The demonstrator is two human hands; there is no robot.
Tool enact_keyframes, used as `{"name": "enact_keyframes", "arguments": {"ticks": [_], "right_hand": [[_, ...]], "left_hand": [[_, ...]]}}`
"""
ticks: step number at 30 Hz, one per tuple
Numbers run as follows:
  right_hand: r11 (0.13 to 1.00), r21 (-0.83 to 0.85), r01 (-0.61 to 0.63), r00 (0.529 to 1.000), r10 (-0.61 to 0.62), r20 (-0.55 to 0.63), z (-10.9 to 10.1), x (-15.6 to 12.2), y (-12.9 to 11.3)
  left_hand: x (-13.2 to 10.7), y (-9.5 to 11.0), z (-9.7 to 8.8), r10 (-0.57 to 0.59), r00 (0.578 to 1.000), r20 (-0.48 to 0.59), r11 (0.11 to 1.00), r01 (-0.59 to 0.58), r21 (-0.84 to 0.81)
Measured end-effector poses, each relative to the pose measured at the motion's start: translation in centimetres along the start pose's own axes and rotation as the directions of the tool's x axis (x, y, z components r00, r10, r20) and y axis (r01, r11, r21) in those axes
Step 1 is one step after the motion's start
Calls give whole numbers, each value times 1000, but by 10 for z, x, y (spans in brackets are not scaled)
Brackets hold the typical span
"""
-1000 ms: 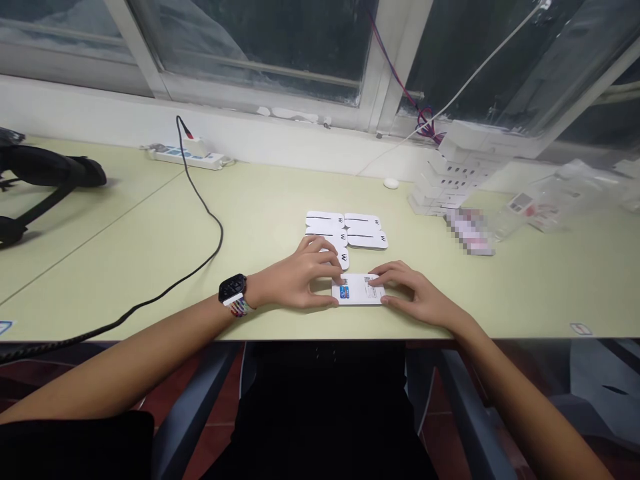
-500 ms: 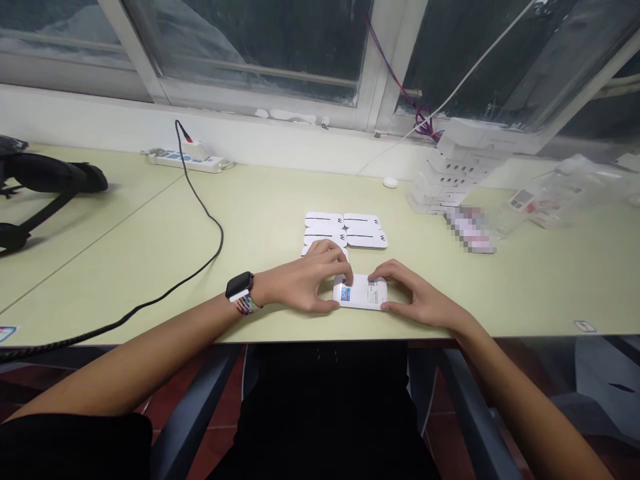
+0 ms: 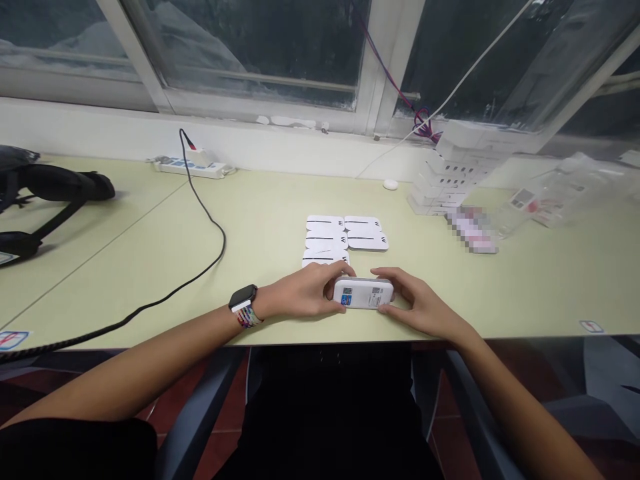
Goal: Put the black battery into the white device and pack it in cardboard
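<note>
While the bare left hand (image 3: pixel 317 290) gripped one end of a white, round-cornered rectangular case (image 3: pixel 363 294), the bare right hand (image 3: pixel 417 300) held its other end between thumb and fingers. Tilted up, the case showed its printed face near the pale green tabletop's (image 3: pixel 270 220) front edge. Just beyond lay five flat white rounded pieces (image 3: pixel 330 243) with black lines.
</note>
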State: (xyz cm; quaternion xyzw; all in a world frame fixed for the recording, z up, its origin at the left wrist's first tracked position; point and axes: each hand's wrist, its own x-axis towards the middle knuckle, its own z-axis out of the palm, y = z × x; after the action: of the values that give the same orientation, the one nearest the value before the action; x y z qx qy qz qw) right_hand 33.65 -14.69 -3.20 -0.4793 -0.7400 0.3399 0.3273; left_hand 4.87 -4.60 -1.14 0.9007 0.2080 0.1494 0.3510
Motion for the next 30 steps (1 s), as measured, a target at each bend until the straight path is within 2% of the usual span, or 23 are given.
{"name": "enact_keyframes", "arguments": {"ticks": [3,9,14,21,25,30], "right_hand": [[998,-55,-31,999,32,19,2,2,-3],[985,-166,52,999,-53,3,5,2,-7],[980,-170,106,994,-105,15,4,1,-7],[984,-75,161,986,-157,57,1,1,-11],[980,-96,172,985,-169,45,2,1,-12],[965,-142,222,975,-218,40,3,-1,-9]], "left_hand": [[2,1,-1,15,1000,1,999,-15,33],[2,2,-1,133,991,-6,985,-131,114],[1,4,-2,266,964,5,947,-262,185],[2,6,-6,270,962,35,952,-272,144],[4,7,-8,259,965,38,957,-262,124],[2,3,-9,299,953,49,930,-302,209]]}}
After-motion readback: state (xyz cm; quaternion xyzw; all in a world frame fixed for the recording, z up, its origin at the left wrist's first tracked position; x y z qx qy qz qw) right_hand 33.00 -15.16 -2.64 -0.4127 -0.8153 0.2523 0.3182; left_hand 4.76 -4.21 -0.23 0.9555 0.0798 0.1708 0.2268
